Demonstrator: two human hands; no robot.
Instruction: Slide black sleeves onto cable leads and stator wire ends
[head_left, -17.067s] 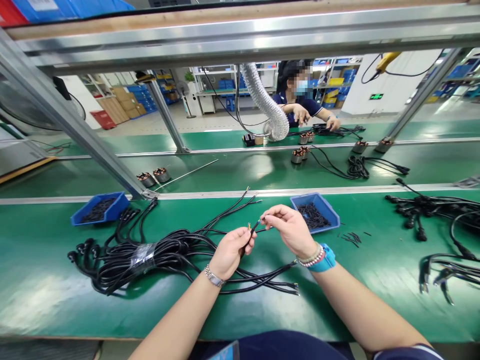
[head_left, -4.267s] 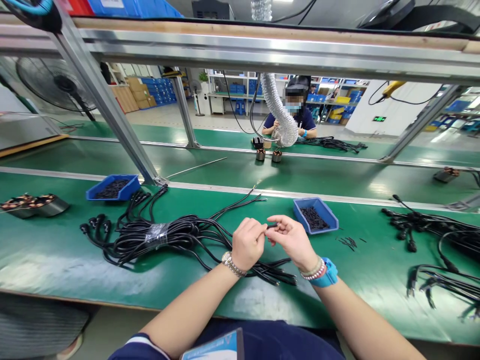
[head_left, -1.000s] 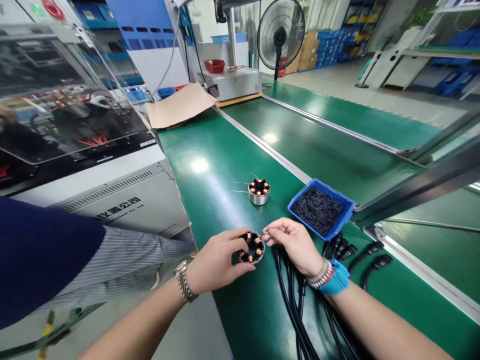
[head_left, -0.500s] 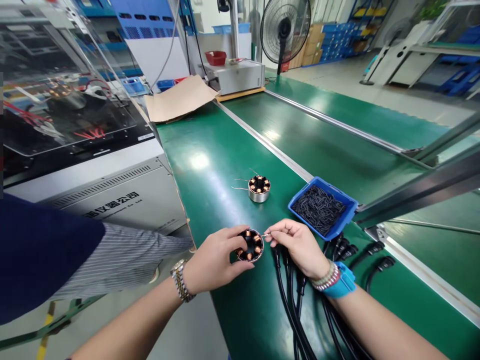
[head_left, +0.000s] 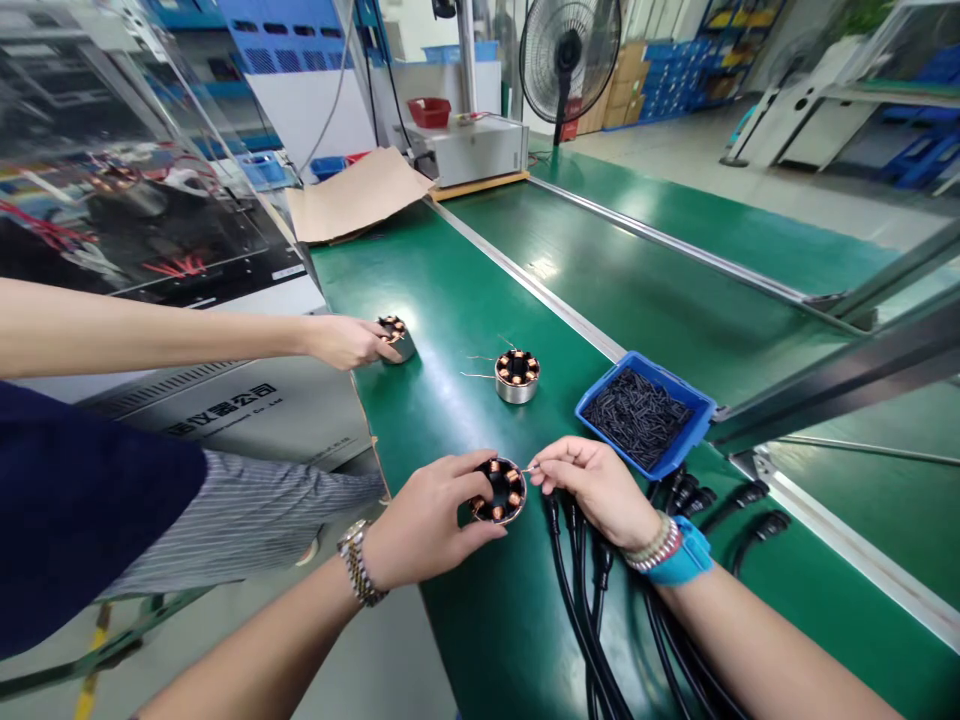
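My left hand [head_left: 442,515] is closed around a motor stator [head_left: 501,490], a metal ring with copper coils inside, tilted so its coils face me. Thumb and index finger of my right hand [head_left: 592,490] pinch a thin wire lead [head_left: 531,468] at the stator's right edge. Beyond my hands a second stator [head_left: 517,376] stands upright on the green bench, its wire leads pointing left. Farther left, a co-worker's hand [head_left: 352,342] grips a third stator [head_left: 395,339] at the bench edge.
A blue tray [head_left: 705,415] full of short black tubes sits beyond my right hand. Several black cables [head_left: 581,610] with connectors lie under and beside my right wrist. Cardboard [head_left: 360,195] and a grey box [head_left: 484,152] rest at the far end. A metal frame post [head_left: 847,375] slants in at right.
A co-worker's arm has come in from the left, with a stator in its hand at the bench edge. My own hands have hardly moved.
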